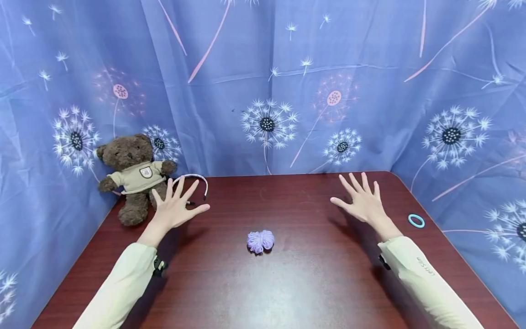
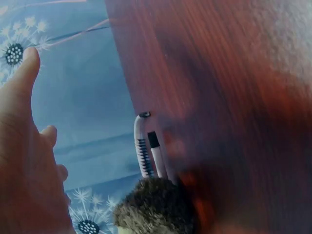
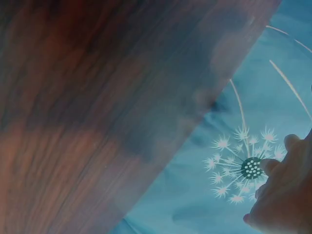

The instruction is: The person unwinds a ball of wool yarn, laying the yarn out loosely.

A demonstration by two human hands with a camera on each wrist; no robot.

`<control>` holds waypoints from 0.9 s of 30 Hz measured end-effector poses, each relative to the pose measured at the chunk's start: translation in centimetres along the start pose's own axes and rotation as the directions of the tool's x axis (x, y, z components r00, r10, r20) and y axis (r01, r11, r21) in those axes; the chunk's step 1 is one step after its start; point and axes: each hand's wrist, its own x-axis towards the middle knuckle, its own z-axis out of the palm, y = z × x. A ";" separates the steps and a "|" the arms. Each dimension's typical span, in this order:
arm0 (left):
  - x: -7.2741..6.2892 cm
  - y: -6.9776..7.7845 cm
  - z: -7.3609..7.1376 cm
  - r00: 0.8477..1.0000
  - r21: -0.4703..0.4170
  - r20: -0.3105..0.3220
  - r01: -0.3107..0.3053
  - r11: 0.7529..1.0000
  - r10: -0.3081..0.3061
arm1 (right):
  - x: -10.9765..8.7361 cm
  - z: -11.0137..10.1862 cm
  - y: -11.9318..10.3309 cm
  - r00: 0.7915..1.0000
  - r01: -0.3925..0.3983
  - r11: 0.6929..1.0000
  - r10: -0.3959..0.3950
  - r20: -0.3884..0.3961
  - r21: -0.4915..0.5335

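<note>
Two hands (image 1: 177,209) (image 1: 365,204), fingers (image 1: 191,188) spread wide, empty, lilac yarn (image 1: 260,241) between; scarcely legible lettering (image 1: 425,266) on right sleeve (image 1: 427,290)

Blue curtain (image 1: 222,123), creased, runs 9 o'clock through 12 to 3. Dandelion prints on it: big white dandelion (image 1: 267,124) at 12, pink dandelion (image 1: 334,98) between 1 and 2, more white ones near 3 and 9. Counter (image 1: 230,283): reddish-brown wood grain, glossy, pale glare (image 1: 279,292) at 6, far edge just before curtain.
</note>
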 end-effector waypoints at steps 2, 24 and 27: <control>-0.2 0.3 0.2 1.000 -0.005 -0.008 -0.005 1.000 0.005 | -0.2 0.1 -0.4 1.000 -0.001 1.000 0.001 -0.001 0.009; -1.9 8.9 4.9 0.923 -0.448 0.022 -0.333 0.829 0.383 | -0.8 1.4 -8.4 0.985 0.161 0.899 -0.120 -0.126 0.407; -1.3 9.4 5.7 0.896 -0.518 0.088 -0.332 0.788 0.435 | -0.5 2.2 -9.7 0.971 0.240 0.851 -0.203 -0.129 0.467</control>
